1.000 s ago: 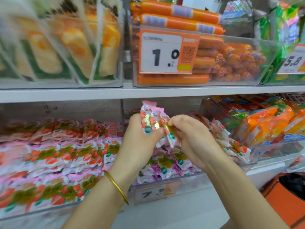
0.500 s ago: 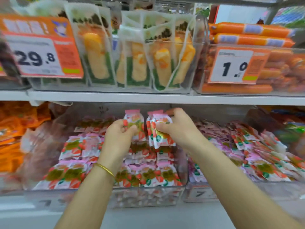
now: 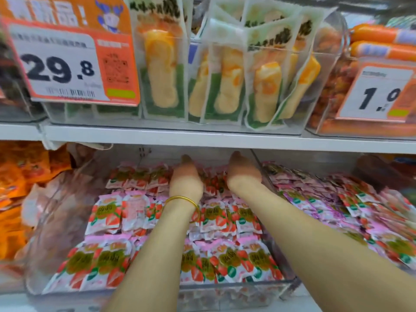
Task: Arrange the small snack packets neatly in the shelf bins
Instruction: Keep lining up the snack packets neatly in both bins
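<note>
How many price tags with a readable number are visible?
2. The 29.8 price tag hangs at upper left; the 1.0 price tag at upper right, in front of the orange sausages. Others may be hidden lower down.

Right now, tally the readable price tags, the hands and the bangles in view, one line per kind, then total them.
Readable price tags: 2, the 29.8 tag and the 1.0 tag
Hands: 2, the left hand and the right hand
Bangles: 1, the gold bangle on the left wrist
Total: 5
</note>
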{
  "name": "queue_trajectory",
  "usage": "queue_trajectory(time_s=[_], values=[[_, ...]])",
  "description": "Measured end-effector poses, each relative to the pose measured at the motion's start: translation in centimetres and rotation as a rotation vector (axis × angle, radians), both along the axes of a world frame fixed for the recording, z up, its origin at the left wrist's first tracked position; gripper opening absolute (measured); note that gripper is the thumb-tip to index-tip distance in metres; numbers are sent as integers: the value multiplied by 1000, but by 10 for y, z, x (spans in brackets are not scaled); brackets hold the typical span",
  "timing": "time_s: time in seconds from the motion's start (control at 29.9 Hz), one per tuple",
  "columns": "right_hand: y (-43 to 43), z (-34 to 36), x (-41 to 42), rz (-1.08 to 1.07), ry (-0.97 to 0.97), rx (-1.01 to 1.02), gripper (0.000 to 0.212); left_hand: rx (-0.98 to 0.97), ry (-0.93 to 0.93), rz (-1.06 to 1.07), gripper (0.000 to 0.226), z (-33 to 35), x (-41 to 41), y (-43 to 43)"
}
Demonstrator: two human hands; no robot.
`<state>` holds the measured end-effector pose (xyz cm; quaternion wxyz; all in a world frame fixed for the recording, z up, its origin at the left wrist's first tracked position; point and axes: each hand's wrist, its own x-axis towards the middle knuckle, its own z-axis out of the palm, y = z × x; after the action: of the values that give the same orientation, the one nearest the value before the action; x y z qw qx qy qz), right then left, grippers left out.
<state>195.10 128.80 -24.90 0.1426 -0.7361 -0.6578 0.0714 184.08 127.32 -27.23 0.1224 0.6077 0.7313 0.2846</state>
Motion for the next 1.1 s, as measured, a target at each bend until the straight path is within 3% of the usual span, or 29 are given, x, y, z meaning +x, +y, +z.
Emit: queue_trajectory(time_s=[0.1,0.27,0.37,0.53,0.67,0.87,1.0,1.1], values=[[0,4,-3,32,-128,85,37,6,94,-42,39,-2,2,0],[0,6,-3,91,-220,61,39,53,406,-12,28,-3,2,-12],[-21,15,2,159,-263,91,37,66,455,-152,33,-7,3,-15],[-67,-15,12,294,-111,6,23,-28,353,-347,38,-8,1,-22],[-55,-35,11,257,-90,-77,53,-144,287,-405,22,-9,-1,-30],[-36,-37,8,343,-215,-146,42,-182,215,-454,50,-10,-7,-35],[-47,-22,9,301,55,-93,41,-58,45,-398,52,2,-3,-43],[-90,7,32,475,271,76,40,132,-78,-361,47,13,9,-53]])
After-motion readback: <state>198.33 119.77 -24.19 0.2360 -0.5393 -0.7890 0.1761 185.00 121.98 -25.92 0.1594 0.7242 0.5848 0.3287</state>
